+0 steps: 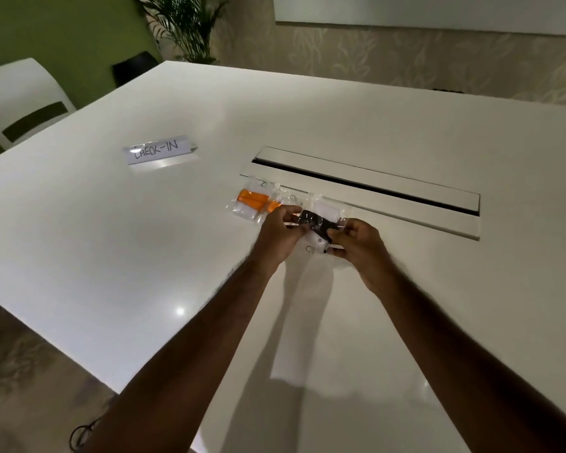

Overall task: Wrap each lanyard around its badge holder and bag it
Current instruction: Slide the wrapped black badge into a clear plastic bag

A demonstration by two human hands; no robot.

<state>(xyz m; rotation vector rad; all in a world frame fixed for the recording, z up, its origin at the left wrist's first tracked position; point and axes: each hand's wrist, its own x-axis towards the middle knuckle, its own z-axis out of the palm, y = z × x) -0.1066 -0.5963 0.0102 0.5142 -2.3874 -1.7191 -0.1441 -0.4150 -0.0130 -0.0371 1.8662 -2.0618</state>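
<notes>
A white desk (144,243) is filling most of the view in a room with a green wall, patterned wallpaper, a potted palm (185,26) and a white chair (23,99) standing beyond the desk's far left corner. A long cable slot (366,188) is set into the desk top and serves here as the landmark. Well to the left of the slot, a folded card sign (159,152) lettered "CHECK-IN" is standing upright. Just beside the slot's near left end, a clear bag (252,202) containing an orange lanyard and badge holder is lying flat, and a second clear bag (321,206) is lying against the slot's near edge. Directly in front of the slot, a white badge holder (317,245) wound with a black lanyard (314,222) is being held just above the desk between both hands. The left hand (280,235) is gripping the left end of the bundle, its fingers (291,210) curled round it. The right hand (361,243) is pinching the right end, its fingers (340,235) bent tightly around the black strap. A small metal ring is hanging below the holder. Whether a bag is already being drawn around this bundle cannot be told.
</notes>
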